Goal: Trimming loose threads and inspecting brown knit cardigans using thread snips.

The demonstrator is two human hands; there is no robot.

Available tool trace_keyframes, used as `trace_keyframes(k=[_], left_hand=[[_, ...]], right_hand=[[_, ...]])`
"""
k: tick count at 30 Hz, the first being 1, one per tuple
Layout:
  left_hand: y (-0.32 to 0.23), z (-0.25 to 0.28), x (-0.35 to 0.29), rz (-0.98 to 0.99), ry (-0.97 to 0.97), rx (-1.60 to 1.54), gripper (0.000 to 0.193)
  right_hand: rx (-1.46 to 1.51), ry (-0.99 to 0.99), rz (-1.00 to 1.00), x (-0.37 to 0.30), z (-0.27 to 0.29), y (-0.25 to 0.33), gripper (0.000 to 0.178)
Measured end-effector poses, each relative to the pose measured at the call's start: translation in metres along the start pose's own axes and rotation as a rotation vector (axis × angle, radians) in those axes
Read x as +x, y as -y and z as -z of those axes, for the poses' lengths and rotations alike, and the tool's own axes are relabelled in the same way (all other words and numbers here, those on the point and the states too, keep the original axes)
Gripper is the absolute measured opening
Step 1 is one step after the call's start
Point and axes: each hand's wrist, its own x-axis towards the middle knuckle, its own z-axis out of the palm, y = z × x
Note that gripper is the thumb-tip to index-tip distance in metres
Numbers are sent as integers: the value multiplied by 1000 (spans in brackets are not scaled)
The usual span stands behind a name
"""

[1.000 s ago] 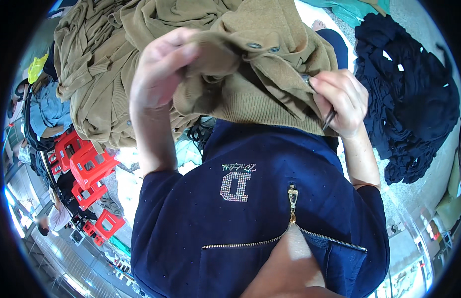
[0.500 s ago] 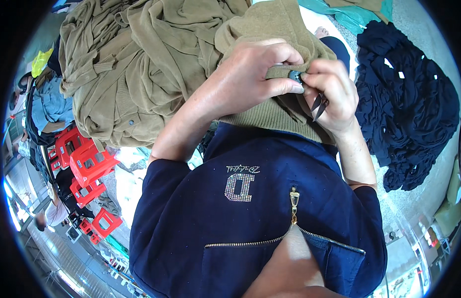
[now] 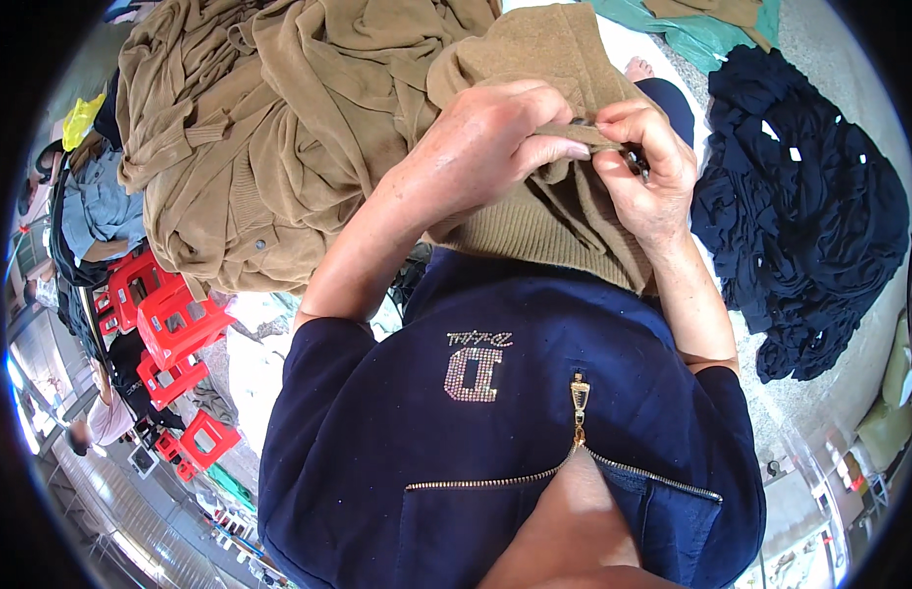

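Note:
A brown knit garment [image 3: 539, 49] with a ribbed hem lies across my lap. My left hand [image 3: 490, 133] is closed on it, thumb and fingers pinching a narrow folded edge. Close by on the right, my right hand [image 3: 654, 182] grips the same edge between thumb and forefinger. A small dark thing [image 3: 636, 160] shows in the right hand, mostly hidden by the fingers; its kind cannot be made out now. Between the hands, a dark speck at the edge is too covered to tell.
A large heap of brown knitwear [image 3: 309, 128] lies to the left, with a dark button on one piece. Dark navy garments [image 3: 804, 216] are piled at right. Red plastic stools [image 3: 181, 324] stand at far left, near another person [image 3: 107, 417]. Green sheeting [image 3: 706, 34] lies at the far side.
The knit edge has turned, and the dark button between my fingers is now largely hidden. My right hand has rotated, so the dark pointed blades below it no longer show.

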Motion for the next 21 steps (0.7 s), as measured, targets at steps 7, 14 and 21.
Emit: trace_keyframes(k=[7,14,21], left_hand=[[15,-27,21,-203,-274,312,11],[52,2,-5,143,83,-104,18],[55,44,-54,505,469,-263,18]], right_hand=[[-269,88,-215,6,7,-2,22],[-80,602,-657,-41,61,-24,24],[-111,530,-760,-50,75,-3,16]])
